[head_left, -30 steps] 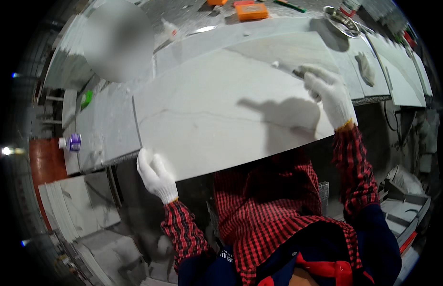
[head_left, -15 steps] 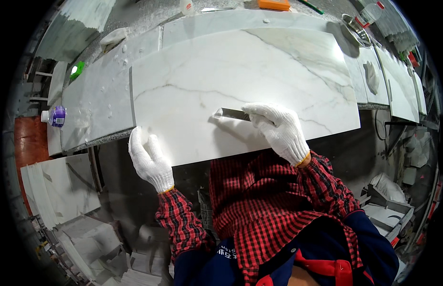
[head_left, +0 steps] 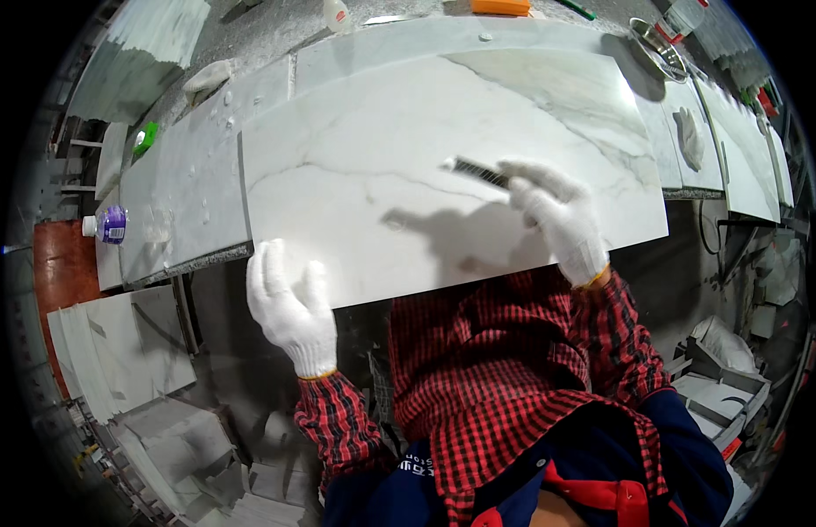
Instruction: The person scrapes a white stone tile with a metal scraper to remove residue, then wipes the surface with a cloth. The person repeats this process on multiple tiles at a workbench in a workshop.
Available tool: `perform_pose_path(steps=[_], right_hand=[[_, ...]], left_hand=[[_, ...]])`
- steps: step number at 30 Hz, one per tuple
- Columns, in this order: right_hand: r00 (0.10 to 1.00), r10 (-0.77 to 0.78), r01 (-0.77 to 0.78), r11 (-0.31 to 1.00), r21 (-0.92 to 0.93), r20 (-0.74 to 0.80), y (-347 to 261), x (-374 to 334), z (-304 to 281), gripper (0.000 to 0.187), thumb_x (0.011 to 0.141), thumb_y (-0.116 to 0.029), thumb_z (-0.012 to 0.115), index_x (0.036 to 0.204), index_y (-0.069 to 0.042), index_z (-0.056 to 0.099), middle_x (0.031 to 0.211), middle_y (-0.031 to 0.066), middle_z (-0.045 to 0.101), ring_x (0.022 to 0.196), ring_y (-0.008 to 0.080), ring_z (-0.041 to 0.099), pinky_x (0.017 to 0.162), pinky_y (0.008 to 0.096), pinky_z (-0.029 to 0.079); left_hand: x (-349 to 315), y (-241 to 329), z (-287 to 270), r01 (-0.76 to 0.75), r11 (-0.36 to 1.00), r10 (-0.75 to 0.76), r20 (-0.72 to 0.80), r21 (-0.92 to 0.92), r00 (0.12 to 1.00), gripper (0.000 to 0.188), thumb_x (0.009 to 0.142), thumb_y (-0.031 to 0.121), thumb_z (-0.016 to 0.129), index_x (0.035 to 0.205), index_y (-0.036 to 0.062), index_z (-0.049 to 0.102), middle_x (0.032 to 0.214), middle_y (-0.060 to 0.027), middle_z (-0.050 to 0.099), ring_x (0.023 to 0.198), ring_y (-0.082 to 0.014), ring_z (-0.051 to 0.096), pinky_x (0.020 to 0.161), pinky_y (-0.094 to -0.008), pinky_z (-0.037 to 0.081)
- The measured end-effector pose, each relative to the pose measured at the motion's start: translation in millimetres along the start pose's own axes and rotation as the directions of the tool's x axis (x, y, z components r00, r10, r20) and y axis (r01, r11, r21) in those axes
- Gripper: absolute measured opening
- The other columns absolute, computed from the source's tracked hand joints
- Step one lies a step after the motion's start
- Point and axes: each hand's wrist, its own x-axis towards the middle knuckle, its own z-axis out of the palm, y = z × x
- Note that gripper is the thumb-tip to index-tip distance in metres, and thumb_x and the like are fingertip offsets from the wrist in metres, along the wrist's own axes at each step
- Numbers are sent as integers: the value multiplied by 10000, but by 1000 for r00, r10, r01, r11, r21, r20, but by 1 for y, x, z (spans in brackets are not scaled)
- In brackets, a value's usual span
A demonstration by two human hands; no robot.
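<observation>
A white slab with grey veins (head_left: 355, 114) lies on the bench in front of me. My left hand (head_left: 289, 303), in a white knit glove, is at the slab's near left corner, fingers stretched and thumb apart. Above the slab's right half, my right hand (head_left: 562, 220), gloved the same way, is closed round a narrow, dark, flat scraper-like strip (head_left: 483, 172). Its far end points left and carries a white lump. The strip and hand cast a shadow on the slab, apart from them.
A purple-labelled bottle (head_left: 111, 225) stands at the left near a green object (head_left: 145, 138). Along the back are a white bottle (head_left: 337, 15) and an orange block (head_left: 500, 7). A metal bowl (head_left: 641, 44) and clear bottle (head_left: 685, 18) sit back right. Spare gloves (head_left: 689, 139) lie around.
My right hand has lifted the strip off the slab's surface and moved right. The left hand has shifted slightly nearer to me at the corner.
</observation>
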Motion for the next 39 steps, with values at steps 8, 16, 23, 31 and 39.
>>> perform_pose_path(steps=[8,16,23,31,39], right_hand=[[878,-348,309,936,-167,-328,-10,93,-157,347,990,-186,585,1276,-5,662,865,-53,564,671,9,385,574,169,279],[698,-658,81,462,-883,-280,-27,254,-384,387,956,-348,533,1268,-171,679,1145,75,692,1023,277,627,868,363,487],[634,-743,324,508,-798,-215,-23,190,-309,337,983,-257,556,1277,-145,677,1157,63,734,976,193,690,830,315,525],[903,-342,291,932,-218,-260,15,4,-103,400,877,-28,547,1249,-50,692,911,-7,621,779,65,528,682,208,447],[653,-706,537,687,-489,-274,56,-1,-61,303,823,2,714,1119,-64,718,880,99,725,737,223,696,659,309,541]], left_hand=[[-28,73,17,-358,929,369,295,-92,881,578,943,599,571,1434,295,556,1638,-173,238,1522,-412,128,1210,-577,125],[-8,82,28,-347,924,259,406,161,877,609,972,680,402,1471,347,504,1634,-179,237,1486,-493,166,1200,-616,130],[-10,52,13,-241,961,176,374,133,911,705,969,706,360,1518,270,435,1632,-230,187,1481,-522,136,1190,-645,131],[-2,79,30,-424,904,373,377,60,848,720,953,702,398,1506,244,454,1632,-168,248,1492,-479,169,1187,-635,159],[-3,68,28,-327,927,254,333,185,908,739,981,650,402,1465,97,486,1600,-182,311,1459,-479,244,1189,-607,165]])
